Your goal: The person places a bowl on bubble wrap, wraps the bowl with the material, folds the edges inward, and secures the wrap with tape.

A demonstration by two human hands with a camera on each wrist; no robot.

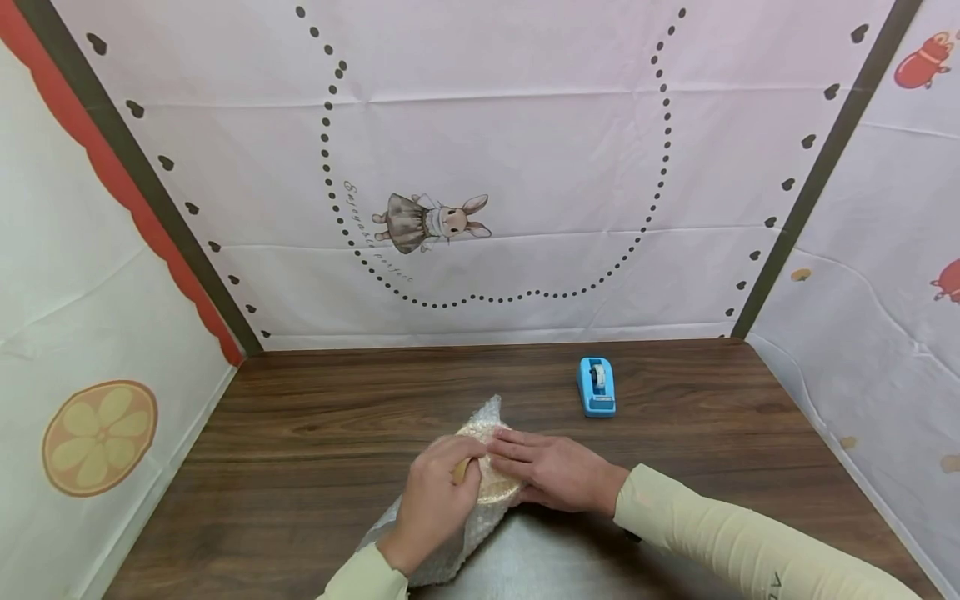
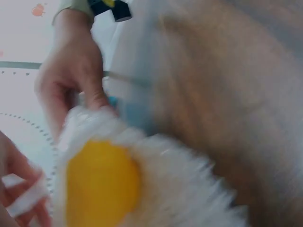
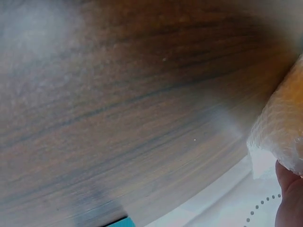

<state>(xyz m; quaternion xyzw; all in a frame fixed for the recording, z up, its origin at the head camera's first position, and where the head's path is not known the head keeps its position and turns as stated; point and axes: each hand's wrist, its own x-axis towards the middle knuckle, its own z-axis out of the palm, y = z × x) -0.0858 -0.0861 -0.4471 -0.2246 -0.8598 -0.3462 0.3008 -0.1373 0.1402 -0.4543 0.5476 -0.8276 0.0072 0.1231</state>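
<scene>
A bundle of clear bubble wrap lies between both hands near the table's front. Inside it shows a round yellow-gold thing, its rim visible through the wrap; its kind is hidden by the layers. My left hand grips the bundle's left side with curled fingers, a bit of yellow showing between thumb and forefinger. In the left wrist view, a whitish strip crosses the fingers. My right hand holds the opposite side, long fingers across the top and thumb at the edge. Loose wrap trails toward the front left.
Behind and right of the hands stands a blue tape dispenser with a roll in it. The dark wood table is enclosed by printed white cloth at the back and sides.
</scene>
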